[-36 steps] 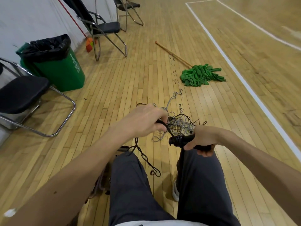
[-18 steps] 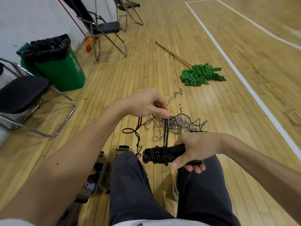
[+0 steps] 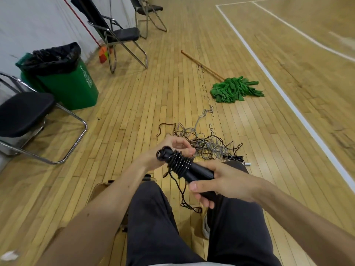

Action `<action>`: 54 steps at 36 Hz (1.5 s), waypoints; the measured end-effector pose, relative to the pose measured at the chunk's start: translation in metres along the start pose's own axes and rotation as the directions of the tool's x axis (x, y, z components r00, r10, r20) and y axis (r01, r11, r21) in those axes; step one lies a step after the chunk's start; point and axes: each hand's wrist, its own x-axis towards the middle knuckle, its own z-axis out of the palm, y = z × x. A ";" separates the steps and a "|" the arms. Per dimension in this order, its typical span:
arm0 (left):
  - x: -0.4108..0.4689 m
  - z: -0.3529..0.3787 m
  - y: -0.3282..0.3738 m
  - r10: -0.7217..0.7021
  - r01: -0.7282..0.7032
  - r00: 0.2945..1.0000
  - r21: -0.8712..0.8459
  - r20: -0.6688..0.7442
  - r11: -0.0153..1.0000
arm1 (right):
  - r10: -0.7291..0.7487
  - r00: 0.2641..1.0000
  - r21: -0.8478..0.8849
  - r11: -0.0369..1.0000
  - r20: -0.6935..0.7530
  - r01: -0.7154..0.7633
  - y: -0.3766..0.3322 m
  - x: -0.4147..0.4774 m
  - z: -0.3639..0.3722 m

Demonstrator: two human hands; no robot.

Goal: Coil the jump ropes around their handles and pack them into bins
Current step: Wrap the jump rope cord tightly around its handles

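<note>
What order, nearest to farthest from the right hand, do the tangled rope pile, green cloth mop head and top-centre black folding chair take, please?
1. Tangled rope pile, just beyond the right hand.
2. Green cloth mop head, farther ahead.
3. Black folding chair, far back, left.

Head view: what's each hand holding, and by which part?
Right hand grips the black handle by its bare end. Left hand pinches the rope at the coiled end, fingertips partly hidden.
</note>
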 end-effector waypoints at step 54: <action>-0.044 0.037 0.028 0.259 0.001 0.962 0.948 -0.088 0.318 | 0.044 0.626 -0.290 0.860 -0.778 -0.421 0.074 0.046 -0.086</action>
